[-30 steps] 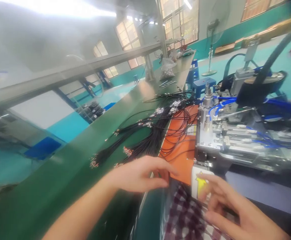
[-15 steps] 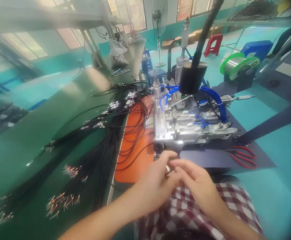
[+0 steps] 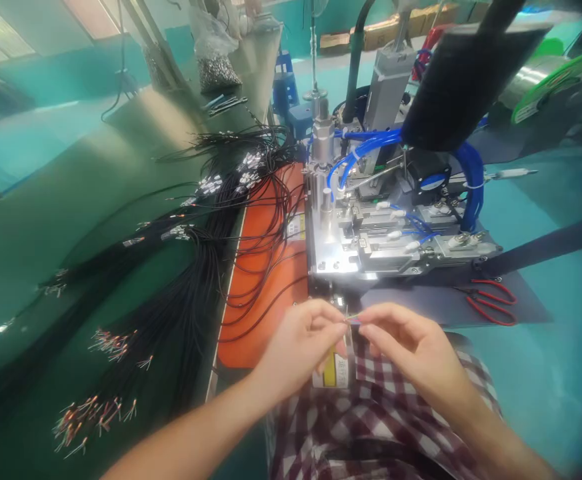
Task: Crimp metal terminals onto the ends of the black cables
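Pinched narrowly at the fingertips of the left hand (image 3: 308, 340): a thin pale strand (image 3: 353, 317), lying nearly level just near of the silver pneumatic fixture (image 3: 385, 248) and above the checked cloth (image 3: 395, 417). Reaching across to the right hand (image 3: 413, 340), with thumb and forefinger drawn close together there; whether fully gripped at that end, cannot tell. Too fine and too soft in the view for a sure naming of its make.

For good work here, grip close to the strand's ends, pressing lightly so as not to kink or flatten it. Level both wrists, move the fingertips only, and roll slowly rather than tug. Hold near the lit metal for better sight. Mind the left forearm beside the black cables (image 3: 198, 283), spread over the green bench (image 3: 101, 207) at left, with some crossing the orange plate (image 3: 253, 337). Leave the red-handled pliers (image 3: 491, 319) at right, well apart from both hands, and avoid brushing the yellow-and-white label (image 3: 329, 375) below the left fingers.
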Tool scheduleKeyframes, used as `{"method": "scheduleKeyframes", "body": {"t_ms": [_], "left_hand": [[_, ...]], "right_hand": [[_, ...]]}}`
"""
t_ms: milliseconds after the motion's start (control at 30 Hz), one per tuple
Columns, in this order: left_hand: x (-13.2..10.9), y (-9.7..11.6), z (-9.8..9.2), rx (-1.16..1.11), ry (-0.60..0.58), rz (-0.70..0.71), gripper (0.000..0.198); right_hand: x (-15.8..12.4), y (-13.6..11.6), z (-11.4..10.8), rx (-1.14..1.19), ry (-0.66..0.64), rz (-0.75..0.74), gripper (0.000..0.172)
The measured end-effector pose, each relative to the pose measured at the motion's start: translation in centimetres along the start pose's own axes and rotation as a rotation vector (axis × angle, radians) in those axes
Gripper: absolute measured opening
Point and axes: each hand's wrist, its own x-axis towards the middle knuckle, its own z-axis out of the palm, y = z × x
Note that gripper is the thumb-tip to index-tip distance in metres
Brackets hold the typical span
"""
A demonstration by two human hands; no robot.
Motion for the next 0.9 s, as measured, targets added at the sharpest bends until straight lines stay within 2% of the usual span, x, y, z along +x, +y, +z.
{"method": "scheduleKeyframes", "body": {"t_ms": [433, 633, 900], "left_hand": [[-0.4, -0.2, 0.3, 0.026, 0.062, 0.050, 0.013], [-0.4, -0.6, 0.4, -0.009, 0.042, 0.076, 0.010], [-0.7, -1.1, 0.9, -0.096, 0.068, 0.125, 0.020]], "right_hand": [[0.2, -0.5, 1.1, 0.054, 0.053, 0.011, 0.021], [0.4, -0.6, 1.1, 0.129, 0.058, 0.041, 0.017], [-0.2, -0.6, 2.5, 0.172, 0.110, 0.053, 0.019]]}}
